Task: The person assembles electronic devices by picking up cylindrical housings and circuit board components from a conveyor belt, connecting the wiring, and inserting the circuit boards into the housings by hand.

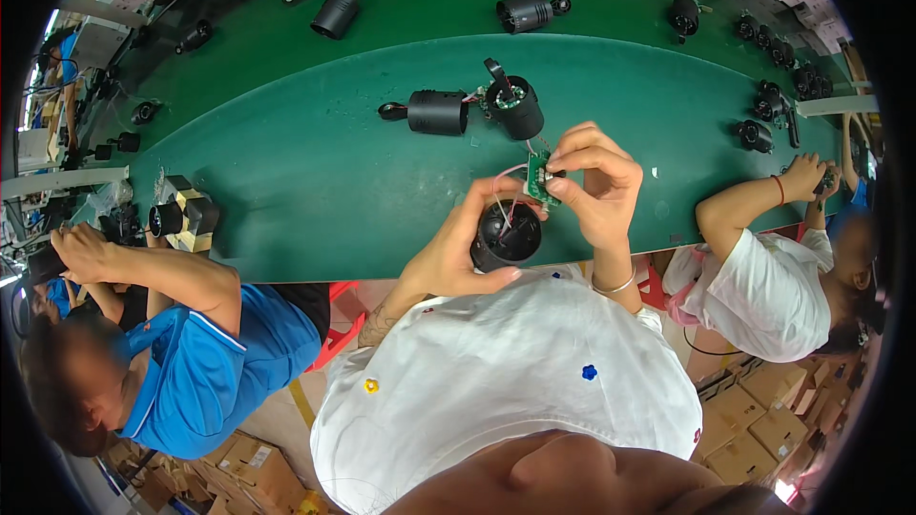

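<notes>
My left hand [453,243] is wrapped round a black cylindrical housing [494,250], its open end facing up. Pale and pink wires run out of that opening to a small green circuit board [540,181]. Thumb and fingers of my right hand [596,176] pinch the board by its edge, just above the housing's right rim. Beyond my hands stands another black housing [518,116] with a board inside and a black loop-ended part sticking up. To its left lies a third black housing [437,113] on its side, wires coming from its right end.
The green table [315,181] carries several more black housings along its far side, such as this one [527,12]. A co-worker in blue [224,353] sits at my left, near a cardboard box [198,217]. Another co-worker in white [763,296] works at my right.
</notes>
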`<state>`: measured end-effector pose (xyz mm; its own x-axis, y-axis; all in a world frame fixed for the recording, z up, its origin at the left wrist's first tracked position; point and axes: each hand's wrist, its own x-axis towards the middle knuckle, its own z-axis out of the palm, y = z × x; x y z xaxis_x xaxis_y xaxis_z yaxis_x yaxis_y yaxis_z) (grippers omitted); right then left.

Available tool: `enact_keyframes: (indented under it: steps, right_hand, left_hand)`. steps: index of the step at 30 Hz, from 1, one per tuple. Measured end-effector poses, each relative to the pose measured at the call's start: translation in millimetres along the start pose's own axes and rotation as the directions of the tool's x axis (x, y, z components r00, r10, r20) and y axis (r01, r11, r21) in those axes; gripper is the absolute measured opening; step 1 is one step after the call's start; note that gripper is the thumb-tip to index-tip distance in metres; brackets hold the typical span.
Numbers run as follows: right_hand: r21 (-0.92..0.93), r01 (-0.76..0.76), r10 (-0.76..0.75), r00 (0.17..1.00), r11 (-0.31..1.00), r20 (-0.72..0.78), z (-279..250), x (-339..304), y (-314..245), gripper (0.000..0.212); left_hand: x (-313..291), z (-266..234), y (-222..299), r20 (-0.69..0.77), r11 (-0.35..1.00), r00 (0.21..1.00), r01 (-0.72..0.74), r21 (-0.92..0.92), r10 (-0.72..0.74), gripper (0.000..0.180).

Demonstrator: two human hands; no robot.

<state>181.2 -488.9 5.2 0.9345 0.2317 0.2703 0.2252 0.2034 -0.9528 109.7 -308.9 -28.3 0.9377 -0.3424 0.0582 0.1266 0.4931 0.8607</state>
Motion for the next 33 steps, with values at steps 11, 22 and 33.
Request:
enact_keyframes:
  steps: [11,22,33]
  right_hand:
    - [-0.326,0.183,-0.182,0.983,0.928,0.034,18,-6,-10,0.017]
    - [-0.546,0.381,-0.309,0.924,0.746,0.224,24,-10,-30,0.014]
    - [-0.582,0.511,-0.234,0.842,0.632,0.485,26,-5,-42,0.013]
  left_hand:
    - [3,1,1,-0.017,0.769,0.948,-0.246,0.590,0.316,0.094]
    - [17,14,0,-0.229,0.699,0.833,-0.237,0.675,0.504,0.078]
    - [30,13,-2,-0.137,0.481,0.730,-0.286,0.829,0.670,0.039]
